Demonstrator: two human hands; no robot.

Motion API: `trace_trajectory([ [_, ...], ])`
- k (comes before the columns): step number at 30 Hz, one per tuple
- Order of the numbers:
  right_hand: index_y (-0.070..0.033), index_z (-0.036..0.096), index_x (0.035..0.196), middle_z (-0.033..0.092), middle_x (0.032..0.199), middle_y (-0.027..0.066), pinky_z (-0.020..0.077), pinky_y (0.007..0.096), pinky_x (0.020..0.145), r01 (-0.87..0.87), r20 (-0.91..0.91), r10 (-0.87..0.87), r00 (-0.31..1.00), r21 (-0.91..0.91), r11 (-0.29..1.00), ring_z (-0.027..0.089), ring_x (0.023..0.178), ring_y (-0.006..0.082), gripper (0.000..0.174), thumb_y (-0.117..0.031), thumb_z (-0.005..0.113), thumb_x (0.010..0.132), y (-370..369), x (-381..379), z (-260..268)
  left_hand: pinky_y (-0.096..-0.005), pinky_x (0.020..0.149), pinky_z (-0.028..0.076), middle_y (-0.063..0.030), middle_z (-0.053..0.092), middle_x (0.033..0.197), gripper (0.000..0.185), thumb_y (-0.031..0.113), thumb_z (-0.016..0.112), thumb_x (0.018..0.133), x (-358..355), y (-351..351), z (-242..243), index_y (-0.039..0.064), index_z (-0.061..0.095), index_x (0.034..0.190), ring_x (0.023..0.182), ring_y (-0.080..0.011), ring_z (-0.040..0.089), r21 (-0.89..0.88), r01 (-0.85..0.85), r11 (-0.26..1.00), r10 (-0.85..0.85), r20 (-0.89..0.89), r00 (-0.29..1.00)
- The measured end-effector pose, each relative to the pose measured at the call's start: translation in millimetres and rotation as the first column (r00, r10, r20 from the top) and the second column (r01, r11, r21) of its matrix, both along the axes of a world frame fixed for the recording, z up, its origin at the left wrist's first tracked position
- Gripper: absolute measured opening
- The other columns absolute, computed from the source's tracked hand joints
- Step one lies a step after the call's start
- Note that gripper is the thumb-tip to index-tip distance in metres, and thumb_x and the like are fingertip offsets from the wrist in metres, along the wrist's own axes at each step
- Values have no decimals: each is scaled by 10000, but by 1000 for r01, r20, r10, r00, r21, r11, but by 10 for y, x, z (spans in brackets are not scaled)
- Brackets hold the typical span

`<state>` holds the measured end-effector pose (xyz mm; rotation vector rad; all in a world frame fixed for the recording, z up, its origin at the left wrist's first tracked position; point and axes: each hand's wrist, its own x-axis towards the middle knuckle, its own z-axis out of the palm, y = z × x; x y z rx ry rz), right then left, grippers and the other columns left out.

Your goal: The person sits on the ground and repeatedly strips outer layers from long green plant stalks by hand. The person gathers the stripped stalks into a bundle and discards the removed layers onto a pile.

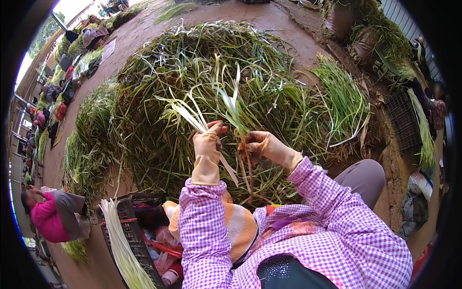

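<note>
My left hand (209, 146), in a pale rubber glove, grips a small bunch of whitish-yellow stalks (187, 112) that look like blanched chives. One pale strip hangs below that hand. Close beside it, my right hand (265, 146), in a soiled glove of the same kind, pinches a leafy green plant (234, 108) near its base. Thin reddish-brown stems or roots dangle under the right fingers. Both hands are above a large heap of loose leaves and trimmings (213, 65).
A black plastic crate (131, 231) at my left holds bags and a flask; trimmed pale stalks (126, 249) lie along it. Green stalks (341, 101) lie to the right of the heap. Another crate (402, 119) stands far right. A person in pink (54, 216) crouches at left.
</note>
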<state>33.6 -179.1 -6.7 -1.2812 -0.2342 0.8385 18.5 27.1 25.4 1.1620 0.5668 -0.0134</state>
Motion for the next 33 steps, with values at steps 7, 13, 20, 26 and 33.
trace_trajectory([
  [7,-31,621,1126,688,985,35,564,272,700,-60,66,62,996,-32,998,673,875,127,188,-116,581,963,-42,-89,-85,-211,365,347,-33,701,754,222,106,750,840,8,-30,-30,46,692,1046,423,-49,434,-58,73,996,-79,-101,992],
  [13,-35,639,1107,690,924,30,551,266,694,-105,157,135,978,-186,977,651,839,114,172,-91,546,973,-43,-189,-141,-219,427,381,-20,685,733,224,54,781,794,32,-85,-75,20,702,1001,486,-58,496,145,-89,986,83,43,996],
  [20,-63,649,1108,706,956,52,539,262,615,-138,-112,139,984,17,990,635,644,119,356,-374,609,939,-44,-63,-214,-194,441,422,-79,703,761,183,43,755,811,-35,-185,-74,-8,672,965,501,-86,568,-12,152,988,-152,-89,984],
  [26,-90,687,938,661,742,-8,508,224,517,345,-274,-311,910,82,935,570,524,82,162,-250,663,926,237,275,-245,-233,472,484,-88,681,731,142,5,771,772,1,-245,-208,-16,660,859,538,-126,617,-24,149,989,-149,-3,989],
  [33,-28,664,988,714,855,79,543,275,555,318,302,-228,926,-296,900,635,588,145,198,-217,649,930,321,-47,-247,-217,390,395,-38,628,648,156,-9,770,755,42,-118,-315,17,662,864,454,-96,521,55,-106,993,104,31,994],
])
